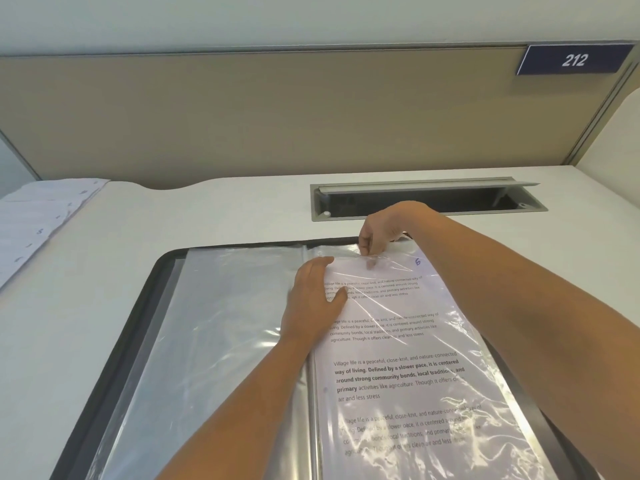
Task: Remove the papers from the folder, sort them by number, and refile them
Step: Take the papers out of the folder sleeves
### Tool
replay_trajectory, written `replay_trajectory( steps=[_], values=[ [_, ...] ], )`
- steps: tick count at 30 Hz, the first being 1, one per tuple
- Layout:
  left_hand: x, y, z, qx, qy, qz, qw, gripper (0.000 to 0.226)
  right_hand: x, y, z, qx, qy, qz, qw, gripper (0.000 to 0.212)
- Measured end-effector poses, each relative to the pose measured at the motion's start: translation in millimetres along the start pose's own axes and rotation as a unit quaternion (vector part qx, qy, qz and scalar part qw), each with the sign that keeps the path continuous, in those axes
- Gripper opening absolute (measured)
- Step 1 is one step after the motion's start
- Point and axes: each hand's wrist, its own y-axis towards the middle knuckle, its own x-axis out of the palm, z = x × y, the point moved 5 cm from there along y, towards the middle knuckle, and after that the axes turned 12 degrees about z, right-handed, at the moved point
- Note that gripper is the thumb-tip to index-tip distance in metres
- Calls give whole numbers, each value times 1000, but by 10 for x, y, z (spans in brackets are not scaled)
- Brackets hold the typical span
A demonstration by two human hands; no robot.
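Note:
A black folder [114, 358] lies open on the desk, its clear plastic sleeves spread both ways. The right-hand sleeve [460, 344] holds a printed paper [398, 372] marked with a handwritten 6 near its top right corner. My left hand [313, 299] lies flat on the upper left part of that sleeve, fingers straight. At the sleeve's top edge my right hand [375, 237] pinches the plastic opening between its fingertips. The left-hand sleeve [221, 341] looks empty.
A fanned pile of numbered papers [38, 220] lies at the far left of the white desk [214, 209]. An open cable tray [426, 199] is set into the desk behind the folder. A beige partition with a 212 sign [575, 59] closes the back.

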Motion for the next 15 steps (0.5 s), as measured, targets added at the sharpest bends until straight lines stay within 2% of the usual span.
replay_trajectory(
  steps=[3, 5, 8, 15],
  values=[
    [-3, -3, 5, 0, 1, -4, 1000, 51, 10, 5, 22, 5, 11, -14, 1000, 16],
    [-4, -2, 9, -2, 2, -8, 1000, 52, -9, 32, 36, 2, 38, 4, 999, 13],
    [-12, -4, 38, 21, -7, -10, 1000, 52, -113, 75, 78, -7, 76, 68, 995, 8],
    [41, -4, 16, 32, 22, -33, 999, 79, -355, 91, 199, -8, 162, 230, 960, 5]
  ],
)
